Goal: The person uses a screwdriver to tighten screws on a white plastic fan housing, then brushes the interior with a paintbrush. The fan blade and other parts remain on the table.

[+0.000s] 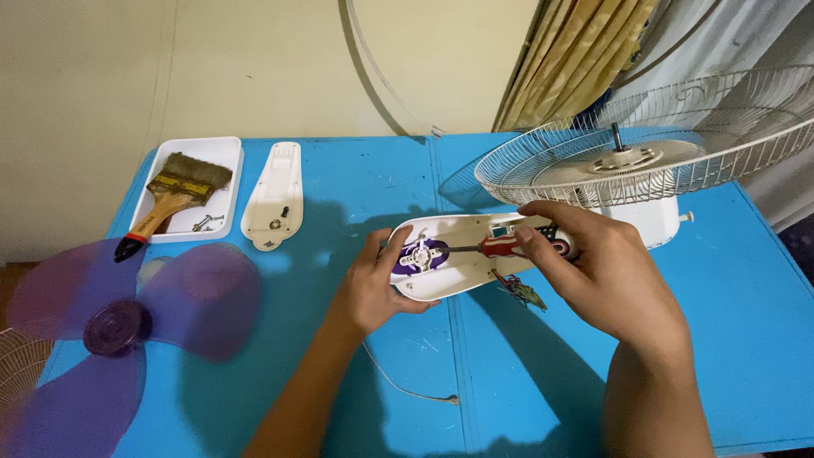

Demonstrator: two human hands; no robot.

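The left hand (373, 284) grips the near end of the white fan housing (462, 254), held just above the blue table (339, 187). The right hand (593, 271) is clenched around a red-handled screwdriver (500, 247). Its shaft runs leftward along the housing's long axis, tip at the purple switch plate (420, 256), just beside the left thumb.

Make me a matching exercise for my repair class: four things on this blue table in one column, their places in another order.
Things:
1. paintbrush
2. screwdriver
3. purple fan blade
4. wire fan guard

Places:
A. held in the right hand
B. table's near left corner
C. lying across the white tray
D. far right, on the fan motor

Pairs: 1-C, 2-A, 3-B, 4-D
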